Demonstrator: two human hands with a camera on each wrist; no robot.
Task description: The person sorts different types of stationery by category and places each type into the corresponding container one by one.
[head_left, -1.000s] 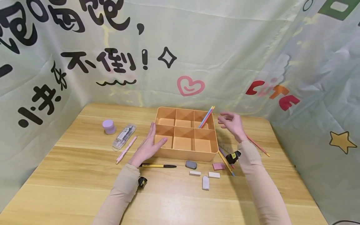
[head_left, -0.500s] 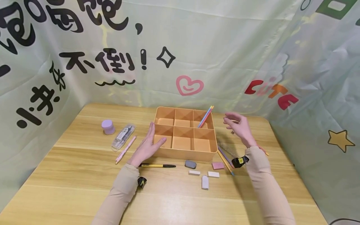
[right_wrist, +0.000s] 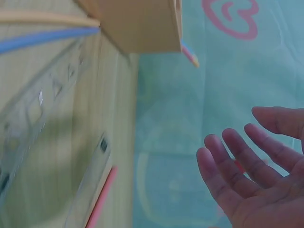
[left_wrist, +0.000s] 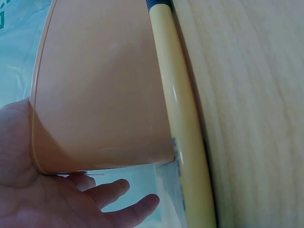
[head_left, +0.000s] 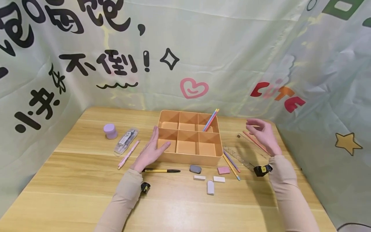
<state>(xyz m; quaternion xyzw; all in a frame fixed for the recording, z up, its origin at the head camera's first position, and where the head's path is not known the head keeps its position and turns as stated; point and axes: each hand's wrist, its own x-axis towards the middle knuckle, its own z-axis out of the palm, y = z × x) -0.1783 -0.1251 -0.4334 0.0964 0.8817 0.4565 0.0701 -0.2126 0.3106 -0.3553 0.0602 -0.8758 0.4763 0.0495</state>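
An orange six-compartment box (head_left: 188, 158) stands mid-table. Two pencils (head_left: 210, 120), one blue and one pink, lean in its back right compartment. My left hand (head_left: 149, 153) rests against the box's left side, fingers extended and thumb over the rim. In the left wrist view a yellow pen (left_wrist: 183, 114) lies beside the box wall. My right hand (head_left: 265, 135) hovers with loosely bent fingers and nothing in its grasp. Below it lie a red pencil (head_left: 255, 140) and a clear ruler (right_wrist: 90, 185). Another clear ruler (head_left: 239, 157) lies closer to the box.
Yellow (head_left: 231, 166) and purple (head_left: 231, 160) pencils lie by the box's front right corner. Several erasers, including a pink one (head_left: 223, 170) and a grey one (head_left: 195, 169), lie in front. Leftward are a purple jar (head_left: 110, 131), a clear case (head_left: 126, 141) and a pink pen (head_left: 128, 154).
My right hand has moved rightward, away from the box, and now hovers over the red pencil, exposing the rulers. My left hand has stayed at the box.
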